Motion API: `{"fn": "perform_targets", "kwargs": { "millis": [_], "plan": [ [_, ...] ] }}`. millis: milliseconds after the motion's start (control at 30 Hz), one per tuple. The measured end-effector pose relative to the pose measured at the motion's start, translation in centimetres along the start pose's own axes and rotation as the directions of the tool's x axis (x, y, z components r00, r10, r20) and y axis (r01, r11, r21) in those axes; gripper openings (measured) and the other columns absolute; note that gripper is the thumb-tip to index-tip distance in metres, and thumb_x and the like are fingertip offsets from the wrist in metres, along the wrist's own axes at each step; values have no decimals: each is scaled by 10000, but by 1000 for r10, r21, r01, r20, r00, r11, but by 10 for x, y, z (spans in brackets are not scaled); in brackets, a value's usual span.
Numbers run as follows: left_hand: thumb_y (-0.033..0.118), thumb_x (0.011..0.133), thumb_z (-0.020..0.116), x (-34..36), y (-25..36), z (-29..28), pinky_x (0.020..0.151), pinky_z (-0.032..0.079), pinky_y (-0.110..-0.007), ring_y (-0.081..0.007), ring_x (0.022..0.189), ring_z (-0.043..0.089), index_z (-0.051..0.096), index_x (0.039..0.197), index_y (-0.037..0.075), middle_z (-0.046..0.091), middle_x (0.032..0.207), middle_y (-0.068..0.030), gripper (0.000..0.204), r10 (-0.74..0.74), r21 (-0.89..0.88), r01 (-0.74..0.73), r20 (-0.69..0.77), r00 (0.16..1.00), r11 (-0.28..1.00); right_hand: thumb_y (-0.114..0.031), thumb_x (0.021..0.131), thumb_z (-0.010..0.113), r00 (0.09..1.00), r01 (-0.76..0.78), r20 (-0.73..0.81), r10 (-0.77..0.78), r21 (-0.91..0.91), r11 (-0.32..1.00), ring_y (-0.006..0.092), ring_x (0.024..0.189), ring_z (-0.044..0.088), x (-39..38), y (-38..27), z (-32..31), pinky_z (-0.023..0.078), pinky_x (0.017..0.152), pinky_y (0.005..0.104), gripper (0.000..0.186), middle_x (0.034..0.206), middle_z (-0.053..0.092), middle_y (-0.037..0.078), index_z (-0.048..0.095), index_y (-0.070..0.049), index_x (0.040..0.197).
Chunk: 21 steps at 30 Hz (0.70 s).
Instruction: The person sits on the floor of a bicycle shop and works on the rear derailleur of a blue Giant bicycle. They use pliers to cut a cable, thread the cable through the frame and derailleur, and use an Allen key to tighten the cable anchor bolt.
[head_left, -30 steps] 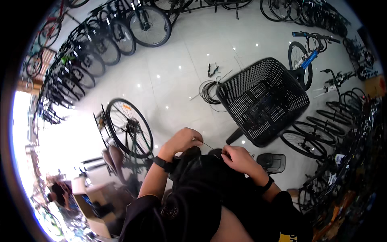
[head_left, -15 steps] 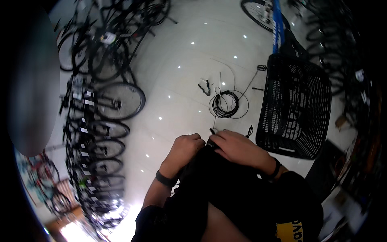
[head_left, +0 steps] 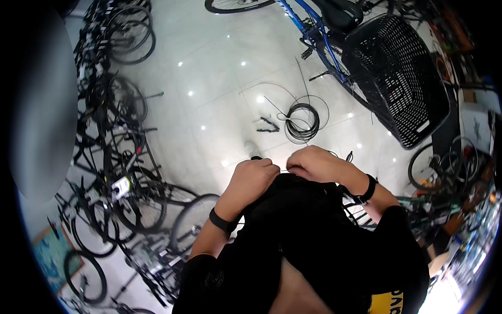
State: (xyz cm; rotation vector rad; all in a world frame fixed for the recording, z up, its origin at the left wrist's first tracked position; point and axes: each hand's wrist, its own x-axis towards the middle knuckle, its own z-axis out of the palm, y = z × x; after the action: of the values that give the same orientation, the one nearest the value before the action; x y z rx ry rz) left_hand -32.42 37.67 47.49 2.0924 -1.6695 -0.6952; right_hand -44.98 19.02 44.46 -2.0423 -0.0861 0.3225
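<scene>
My left hand (head_left: 254,179) and my right hand (head_left: 320,166) are close together in front of my dark clothing, fingers curled in on both. A short stretch of thin cable (head_left: 284,170) shows in the narrow gap between their fingertips; the rest of what they pinch is hidden. On the floor just beyond lies a loose coil of black cable (head_left: 316,125), with thin ends straying out of it. Left of the coil rests a pair of dark-handled pliers (head_left: 269,125), its handles spread. A shoe tip (head_left: 252,150) pokes out past my left hand.
A blue bicycle (head_left: 325,39) with a large black basket (head_left: 361,63) stands at the far right. Rows of parked bicycles (head_left: 125,99) line the left side. More bicycle wheels (head_left: 418,167) and cluttered shelves are along the right. The floor (head_left: 209,68) is pale, glossy tile.
My view has turned, so the blue bicycle's frame and saddle show more. The fingertips of my hands have drawn slightly apart, with thin cable visible between them.
</scene>
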Motion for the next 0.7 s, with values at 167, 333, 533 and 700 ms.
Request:
{"fn": "perform_targets", "kwargs": {
  "millis": [167,333,533,700],
  "plan": [
    [151,825,626,-28,-107,-66,640,492,-383,-296,731,613,675,844,80,618,781,-81,88,57,62,-71,207,977,996,-110,806,616,934,-288,-250,255,-104,952,352,860,607,26,-23,12,484,731,434,130,825,636,154,636,-35,909],
    [154,817,640,-47,-207,-144,647,497,-403,-312,744,619,662,897,71,622,792,-103,117,15,96,-45,296,955,994,-96,821,573,699,-546,-538,471,24,837,354,783,622,14,-24,14,486,706,420,128,799,655,167,638,-14,893],
    [151,849,647,-60,-308,-249,669,516,-381,-320,804,657,630,1064,6,677,877,-164,260,-362,215,292,600,713,932,-78,827,563,335,-648,-629,701,387,657,359,779,632,15,9,32,495,702,411,121,775,644,200,618,0,902],
    [282,778,703,-42,-391,-320,713,504,-451,-370,816,632,674,979,75,668,830,-176,291,-460,651,-16,553,694,759,-85,821,565,167,-628,-603,780,545,555,376,784,625,45,83,29,496,715,425,123,805,650,197,621,0,890]
  ]
}}
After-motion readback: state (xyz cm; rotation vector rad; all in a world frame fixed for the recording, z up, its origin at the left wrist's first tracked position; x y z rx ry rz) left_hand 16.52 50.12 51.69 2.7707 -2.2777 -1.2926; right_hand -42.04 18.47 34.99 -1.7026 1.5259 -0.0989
